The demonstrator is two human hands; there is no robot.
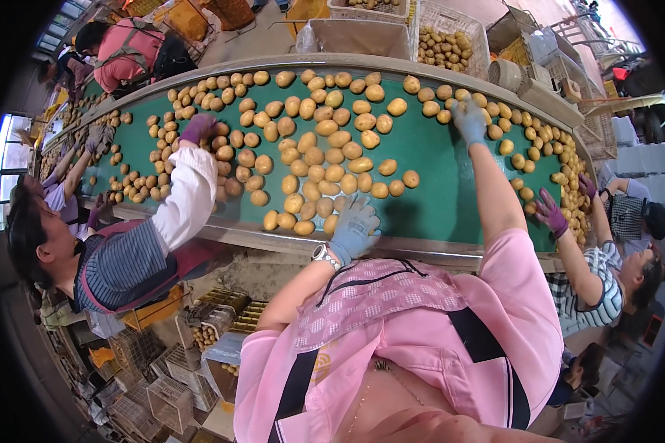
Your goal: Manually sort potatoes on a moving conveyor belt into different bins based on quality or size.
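Observation:
Potatoes [332,138] lie in a loose spread over a green conveyor belt [436,188]. My left hand [355,225], in a light blue glove, rests low at the belt's near edge with its fingers spread. Its fingertips are beside the nearest potatoes, and a watch [324,255] circles that wrist. Stretched across to the far side is my right hand [470,123], also in a light blue glove. Its fingers are extended apart at a row of potatoes along the far rail, touching or very close to one potato [462,95]; the palm side is hidden.
On my left a co-worker's purple-gloved hand [198,128] reaches over the belt; another purple-gloved hand [550,214] is at the right. A metal rail [377,62] edges the far side. Beyond it stands a crate [474,26] of potatoes. Several wire crates [171,404] sit at lower left.

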